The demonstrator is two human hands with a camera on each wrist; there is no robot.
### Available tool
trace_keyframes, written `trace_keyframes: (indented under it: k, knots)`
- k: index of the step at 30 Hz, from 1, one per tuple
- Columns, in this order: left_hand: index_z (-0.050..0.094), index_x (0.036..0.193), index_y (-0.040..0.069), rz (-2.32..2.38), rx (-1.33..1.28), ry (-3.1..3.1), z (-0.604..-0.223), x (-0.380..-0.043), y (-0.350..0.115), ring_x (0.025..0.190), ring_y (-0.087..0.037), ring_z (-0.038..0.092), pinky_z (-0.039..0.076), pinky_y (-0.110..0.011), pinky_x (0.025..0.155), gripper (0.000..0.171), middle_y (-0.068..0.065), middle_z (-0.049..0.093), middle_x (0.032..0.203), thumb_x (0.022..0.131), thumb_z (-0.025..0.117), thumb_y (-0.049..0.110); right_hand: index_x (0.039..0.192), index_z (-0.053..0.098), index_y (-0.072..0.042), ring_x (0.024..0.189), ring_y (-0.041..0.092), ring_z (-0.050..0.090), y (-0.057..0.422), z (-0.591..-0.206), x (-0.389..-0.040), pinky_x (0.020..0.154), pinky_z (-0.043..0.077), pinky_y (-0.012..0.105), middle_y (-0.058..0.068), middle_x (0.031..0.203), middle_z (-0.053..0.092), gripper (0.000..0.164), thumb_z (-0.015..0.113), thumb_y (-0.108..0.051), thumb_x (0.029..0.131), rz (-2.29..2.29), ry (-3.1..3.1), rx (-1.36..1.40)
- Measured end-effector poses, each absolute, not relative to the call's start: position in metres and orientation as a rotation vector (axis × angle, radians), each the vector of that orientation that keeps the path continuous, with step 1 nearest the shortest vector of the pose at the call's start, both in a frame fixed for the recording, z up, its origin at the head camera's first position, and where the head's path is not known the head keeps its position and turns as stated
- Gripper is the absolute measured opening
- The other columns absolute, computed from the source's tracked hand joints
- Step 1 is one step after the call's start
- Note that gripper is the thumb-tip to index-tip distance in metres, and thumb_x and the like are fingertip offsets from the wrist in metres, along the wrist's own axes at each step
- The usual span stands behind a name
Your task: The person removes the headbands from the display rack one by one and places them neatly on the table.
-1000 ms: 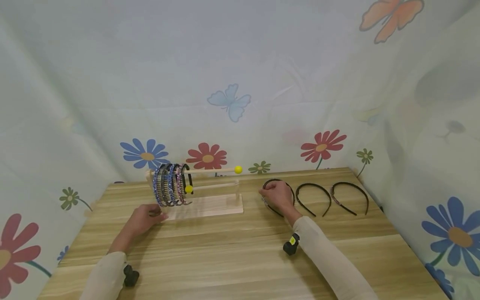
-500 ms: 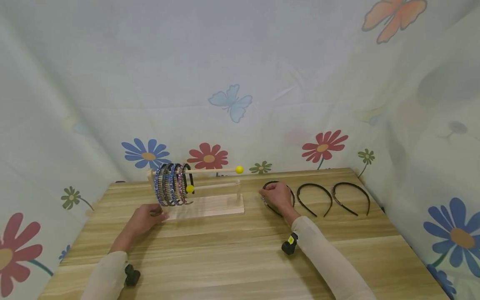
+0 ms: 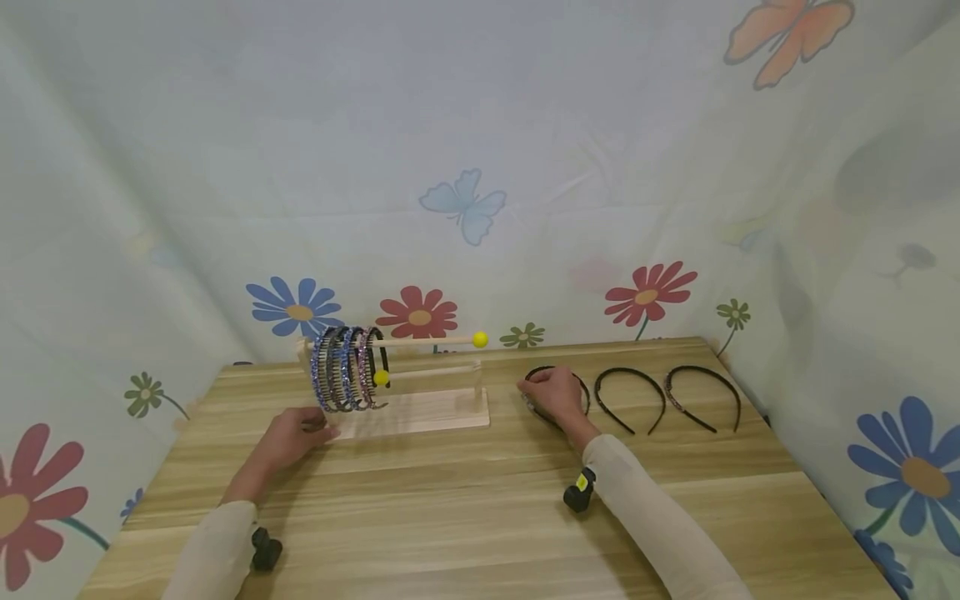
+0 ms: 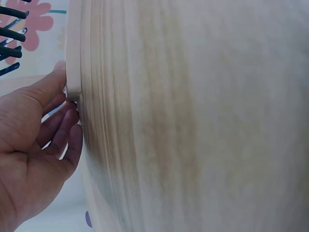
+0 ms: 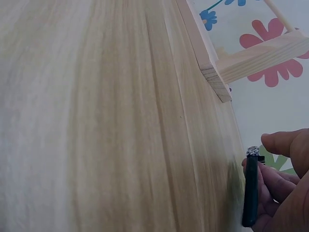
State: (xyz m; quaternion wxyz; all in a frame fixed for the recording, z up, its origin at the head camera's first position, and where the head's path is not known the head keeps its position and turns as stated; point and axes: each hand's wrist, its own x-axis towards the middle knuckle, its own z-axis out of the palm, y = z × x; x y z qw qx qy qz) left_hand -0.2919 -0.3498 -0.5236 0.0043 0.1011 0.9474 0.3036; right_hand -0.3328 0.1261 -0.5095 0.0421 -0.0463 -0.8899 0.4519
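At the left end of the wooden headband stand (image 3: 442,412), my left hand (image 3: 288,437) holds the corner of its base. The left wrist view has the thumb along the base and the fingertips bent at its end. My right hand (image 3: 557,393) grips a black headband (image 5: 250,193) on the table, covering much of it in the head view. In the right wrist view the fingers curl behind that dark band, its top sparkly, with the thumb just above. Several glittery toothed headbands (image 3: 347,367), blue, dark and pink, hang over the stand's left part.
Right of my right hand lie a plain-looking black headband (image 3: 630,369) and another headband (image 3: 701,368) with a pinkish sparkly part. Two rods on the stand end in a yellow ball (image 3: 480,339) and a nearer yellow ball (image 3: 381,378). A flowered cloth (image 3: 465,275) backs the table (image 3: 450,517).
The far curve of the gripped headband sits slightly lower in the head view now, with my right hand still on it. My left hand stays at the stand. The head view shifts a little.
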Motion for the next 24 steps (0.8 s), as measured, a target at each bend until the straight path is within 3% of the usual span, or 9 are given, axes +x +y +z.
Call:
trace_keyframes:
  k: [10,16,24]
  knots:
    - [0.073,0.11,0.004,0.951,0.322,2.964,-0.523,-0.292,-0.349,0.113,-0.043,0.067,0.055,-0.057,0.093,0.031,-0.022,0.072,0.117,0.097,0.073,0.032,0.095,0.082,-0.01,0.085,0.023,0.071,0.131,-0.506,-0.329,0.08,0.058,0.044,0.004,0.093,0.078,0.025,0.079,-0.034,0.089,1.382,-2.736,-0.118]
    - [0.074,0.107,0.005,0.952,0.329,2.975,-0.522,-0.292,-0.348,0.112,-0.044,0.067,0.056,-0.057,0.093,0.028,-0.022,0.072,0.116,0.096,0.073,0.03,0.107,0.079,-0.008,0.098,0.027,0.071,0.137,-0.497,-0.326,0.084,0.059,0.044,0.008,0.104,0.077,0.032,0.077,-0.036,0.092,1.486,-2.685,-0.095]
    - [0.074,0.108,0.004,0.946,0.321,2.968,-0.521,-0.29,-0.347,0.113,-0.044,0.067,0.055,-0.057,0.093,0.029,-0.022,0.072,0.117,0.097,0.073,0.03,0.122,0.074,-0.008,0.106,0.026,0.07,0.143,-0.475,-0.32,0.086,0.059,0.043,0.01,0.112,0.075,0.036,0.075,-0.032,0.095,1.547,-2.548,0.137]
